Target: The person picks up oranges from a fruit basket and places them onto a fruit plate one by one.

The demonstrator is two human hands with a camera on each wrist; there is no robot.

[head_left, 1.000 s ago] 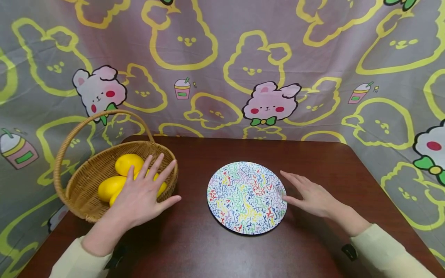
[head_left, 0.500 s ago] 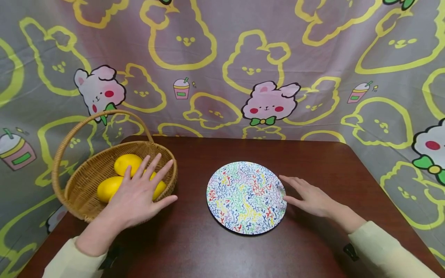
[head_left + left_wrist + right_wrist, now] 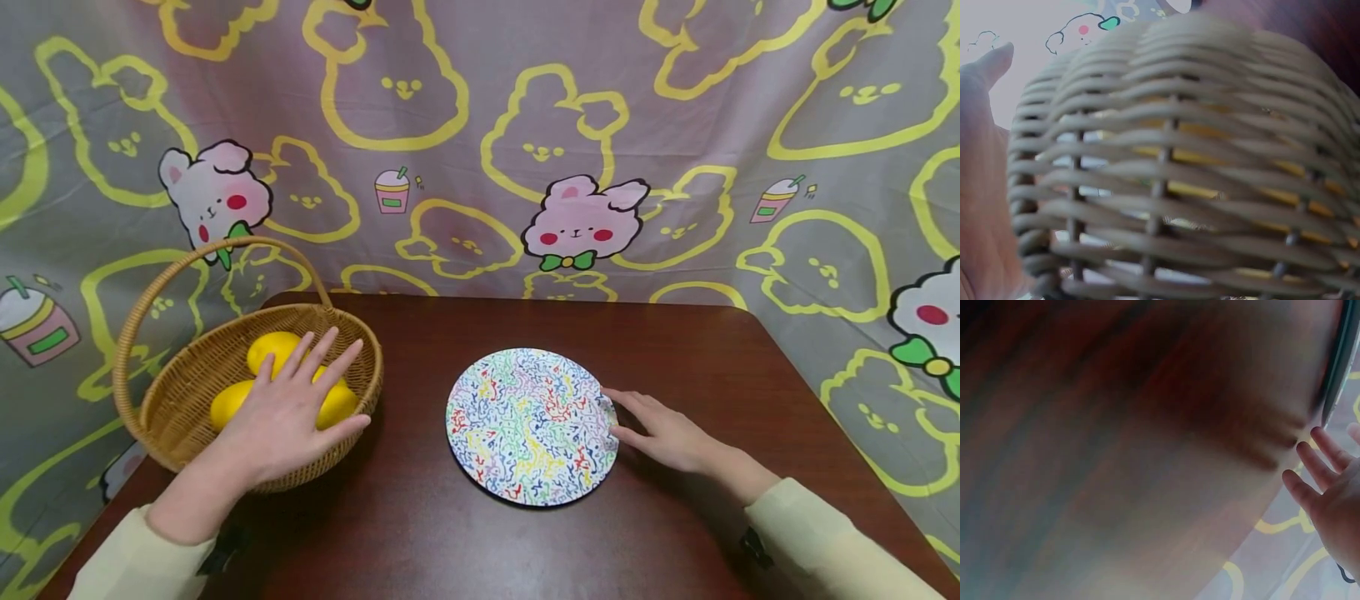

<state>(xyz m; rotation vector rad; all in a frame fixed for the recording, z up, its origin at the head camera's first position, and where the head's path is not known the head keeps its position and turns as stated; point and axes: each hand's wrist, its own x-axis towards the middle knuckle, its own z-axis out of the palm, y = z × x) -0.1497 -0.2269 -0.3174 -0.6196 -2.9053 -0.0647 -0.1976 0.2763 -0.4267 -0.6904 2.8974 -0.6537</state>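
Observation:
At the left, a wicker basket (image 3: 183, 396) with a tall arched handle holds yellow lemons (image 3: 276, 348), partly covered by my left hand (image 3: 277, 421). That hand hovers over the basket's near side, palm down, fingers straight and spread. In the left wrist view the woven wall (image 3: 1166, 169) fills most of the picture, and yellow shows through its gaps. A round white disc (image 3: 528, 425) with coloured squiggles and a dark edge lies mid-table. My right hand (image 3: 667, 433) is at its right rim, fingers extended and fingertips right at the edge.
The dark brown wooden table (image 3: 480, 542) has rounded far corners. A grey curtain (image 3: 465, 167) printed with rabbits and cups hangs close around its back and sides. The basket's handle (image 3: 142, 308) rises well above its rim.
My left hand has shifted a little left and toward me over the basket, uncovering more of the right-hand lemon. My right hand has edged slightly left, closer onto the disc's rim.

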